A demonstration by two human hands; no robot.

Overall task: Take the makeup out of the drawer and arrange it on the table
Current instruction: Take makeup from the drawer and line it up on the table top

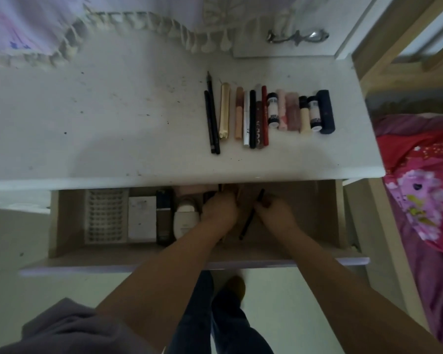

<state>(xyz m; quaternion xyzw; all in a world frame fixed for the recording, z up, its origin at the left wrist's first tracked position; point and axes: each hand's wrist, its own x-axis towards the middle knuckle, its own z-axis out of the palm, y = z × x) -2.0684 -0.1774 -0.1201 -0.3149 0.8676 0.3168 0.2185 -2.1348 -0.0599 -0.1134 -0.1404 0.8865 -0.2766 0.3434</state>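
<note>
Fingers (262, 204) of our right hand (274, 213) curl around a thin black pencil (250, 218) lying slantwise in the drawer (67, 226), and we seem to pinch it near its upper half. Our left hand (219, 210) reaches toward the drawer's back, fingers bent over some slim tan sticks (237, 194); whether it has hold of them we cannot tell, since the knuckles hide the tips. To the left in the drawer sit a lash tray (105, 215), a white box (141, 217), a dark bottle (165, 215) and a pale tube (186, 218), still to come out. On the surface (113, 123) above, a row of makeup (269, 116) already lies side by side, pencils at the left end, stubby tubes at the right. We judge the step goes best if we lift the pencil clear of the drawer's lip before swinging it up, then lay it parallel beside the two black pencils (212, 123) at the row's left end.
</note>
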